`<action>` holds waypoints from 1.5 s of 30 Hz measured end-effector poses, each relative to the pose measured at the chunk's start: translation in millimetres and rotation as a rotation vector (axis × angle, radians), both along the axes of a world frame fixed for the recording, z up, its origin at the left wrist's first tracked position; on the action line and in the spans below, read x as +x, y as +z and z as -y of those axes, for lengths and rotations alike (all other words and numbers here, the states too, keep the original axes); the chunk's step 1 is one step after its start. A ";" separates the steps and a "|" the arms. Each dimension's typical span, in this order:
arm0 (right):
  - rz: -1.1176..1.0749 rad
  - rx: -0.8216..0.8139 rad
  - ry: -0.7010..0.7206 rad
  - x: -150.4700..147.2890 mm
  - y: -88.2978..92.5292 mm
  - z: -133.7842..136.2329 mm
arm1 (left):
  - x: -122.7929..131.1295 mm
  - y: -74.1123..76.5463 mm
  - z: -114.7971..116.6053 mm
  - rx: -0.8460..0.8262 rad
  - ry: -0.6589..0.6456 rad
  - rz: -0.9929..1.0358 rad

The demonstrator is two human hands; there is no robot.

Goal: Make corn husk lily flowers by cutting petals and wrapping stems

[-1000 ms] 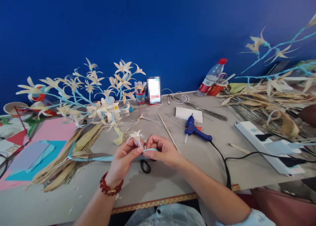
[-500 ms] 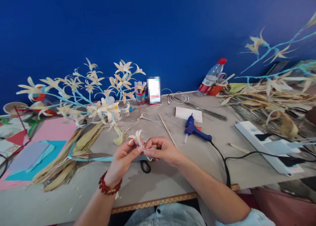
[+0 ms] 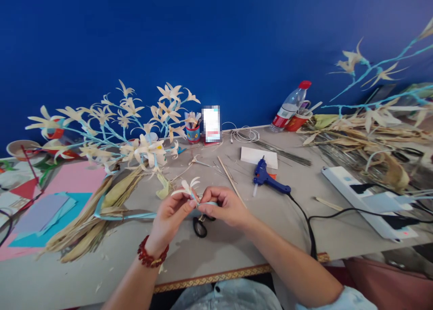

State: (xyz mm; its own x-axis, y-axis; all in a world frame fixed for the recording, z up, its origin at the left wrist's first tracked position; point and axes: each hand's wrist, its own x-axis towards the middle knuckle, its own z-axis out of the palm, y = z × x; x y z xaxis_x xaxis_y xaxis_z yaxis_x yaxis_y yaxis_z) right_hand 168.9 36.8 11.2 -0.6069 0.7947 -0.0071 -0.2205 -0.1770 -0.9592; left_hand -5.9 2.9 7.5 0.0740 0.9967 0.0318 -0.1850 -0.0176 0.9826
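Head-height view, forward and down

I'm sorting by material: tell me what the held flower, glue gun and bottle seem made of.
Flower: probably dried husk, matte; its petals are pale, thin and curling, though paper is possible. Glue gun: likely hard plastic with a smooth, even blue body. Bottle: seemingly plastic, glossy and clear, since its upper part is see-through.
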 end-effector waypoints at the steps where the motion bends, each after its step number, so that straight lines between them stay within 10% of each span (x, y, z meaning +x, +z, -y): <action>1: 0.012 0.018 -0.008 0.3 0.6 0.2 | -0.5 -1.4 0.0 0.016 0.026 -0.021; 45: -0.103 -0.166 0.065 -0.8 -1.1 -1.1 | 3.9 13.7 0.8 -0.075 -0.063 0.079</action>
